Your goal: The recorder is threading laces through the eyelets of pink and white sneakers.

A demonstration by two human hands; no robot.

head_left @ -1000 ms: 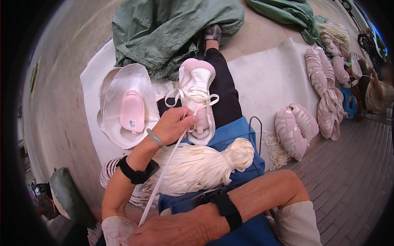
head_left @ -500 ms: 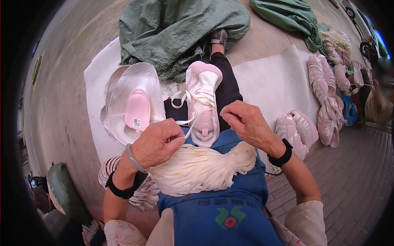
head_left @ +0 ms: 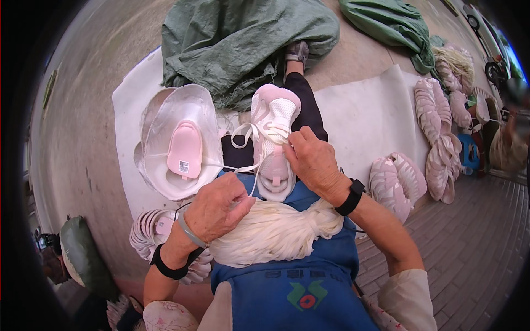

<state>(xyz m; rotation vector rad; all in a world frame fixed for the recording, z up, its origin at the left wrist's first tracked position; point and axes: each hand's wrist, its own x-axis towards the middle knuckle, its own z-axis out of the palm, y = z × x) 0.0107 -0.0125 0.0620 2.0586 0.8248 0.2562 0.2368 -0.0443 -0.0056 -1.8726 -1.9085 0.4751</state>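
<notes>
A pink and white shoe upper (head_left: 279, 118) lies on my lap, its toe pointing away from me. A white shoelace (head_left: 241, 136) is partly threaded through it and loops out on the left. My left hand (head_left: 218, 203) is closed near the heel end, and a strand of lace runs down to its fingertips. My right hand (head_left: 313, 160) pinches at the right edge of the upper, beside the tongue; what its fingertips hold is hidden. A thick bundle of white laces (head_left: 265, 229) lies across the blue apron (head_left: 298, 276), just below both hands.
To the left, a pink insole-shaped piece (head_left: 184, 149) sits in a clear plastic-lined container (head_left: 204, 110). Stacked pink uppers stand at right (head_left: 395, 182) and farther right (head_left: 436, 127). Green sacks (head_left: 237, 44) lie ahead on a white sheet (head_left: 359, 105).
My right hand has moved left, from beside the shoe upper to its edge. My left hand has dropped slightly toward me, with the lace strand beside it.
</notes>
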